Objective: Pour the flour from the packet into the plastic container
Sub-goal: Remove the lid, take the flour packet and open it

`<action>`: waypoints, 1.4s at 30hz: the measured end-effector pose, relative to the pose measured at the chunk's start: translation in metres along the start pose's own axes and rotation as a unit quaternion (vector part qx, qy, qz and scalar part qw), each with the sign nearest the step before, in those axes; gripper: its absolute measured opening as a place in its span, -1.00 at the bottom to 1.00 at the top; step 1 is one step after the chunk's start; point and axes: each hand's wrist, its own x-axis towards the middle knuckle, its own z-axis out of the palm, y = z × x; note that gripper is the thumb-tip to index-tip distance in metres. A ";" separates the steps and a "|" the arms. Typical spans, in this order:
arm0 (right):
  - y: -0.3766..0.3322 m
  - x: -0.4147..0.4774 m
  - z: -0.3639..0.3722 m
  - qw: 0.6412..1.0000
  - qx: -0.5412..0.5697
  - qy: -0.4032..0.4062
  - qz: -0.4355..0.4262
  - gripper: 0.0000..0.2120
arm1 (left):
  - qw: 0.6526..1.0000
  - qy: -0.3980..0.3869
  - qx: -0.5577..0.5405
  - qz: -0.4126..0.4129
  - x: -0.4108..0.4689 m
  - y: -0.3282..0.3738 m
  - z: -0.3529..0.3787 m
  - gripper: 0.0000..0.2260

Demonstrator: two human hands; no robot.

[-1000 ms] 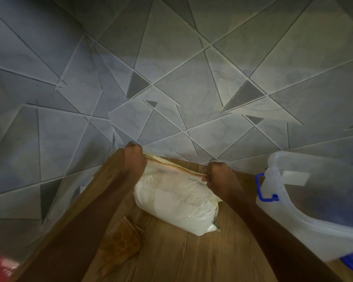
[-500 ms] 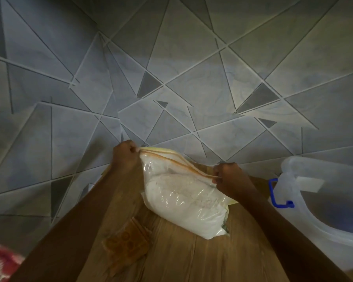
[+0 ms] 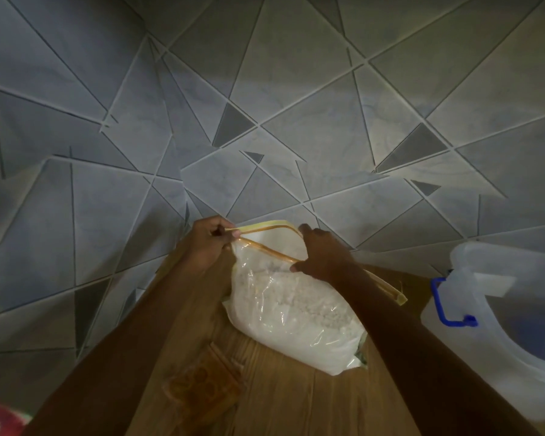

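A person is standing over a small wooden table (image 3: 280,401) with both arms reaching forward. The packet (image 3: 291,306), a clear bag with white flour in its lower part, is lying on the tabletop between the forearms, its yellow-edged mouth (image 3: 266,243) tilting up toward the tiled wall (image 3: 265,105). The left hand (image 3: 210,243) is pinching the left end of that mouth, fingers and thumb closing tight on the strip. The right hand (image 3: 323,254) is curling over the opening further along, with the thumb pressing on the near edge and the fingers hooking the far edge, so the two lips are gaping apart between the hands. The far right end of the strip is trailing past the right wrist. The container (image 3: 510,313), a translucent tub with a blue handle (image 3: 447,306), is sitting at the right of the table, near the packet but not touching it. A brown patterned piece (image 3: 205,385) is lying flat beside the left forearm.
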 end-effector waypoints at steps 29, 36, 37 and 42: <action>0.012 0.021 0.015 0.988 0.054 0.048 -0.136 -0.40 | 0.954 -0.125 0.212 0.172 -0.023 0.051 0.006 -0.66; -0.010 0.018 0.024 0.990 0.020 0.012 -0.137 -0.60 | 0.960 -0.159 0.158 0.171 -0.019 0.020 -0.009 -0.83; -0.011 0.017 0.026 0.991 0.017 0.018 -0.135 -0.65 | 0.958 -0.158 0.156 0.181 -0.019 0.016 -0.009 -0.83; -0.010 0.010 0.023 0.992 0.017 0.050 -0.115 -0.74 | 0.955 -0.149 0.180 0.182 -0.015 0.007 -0.008 -0.76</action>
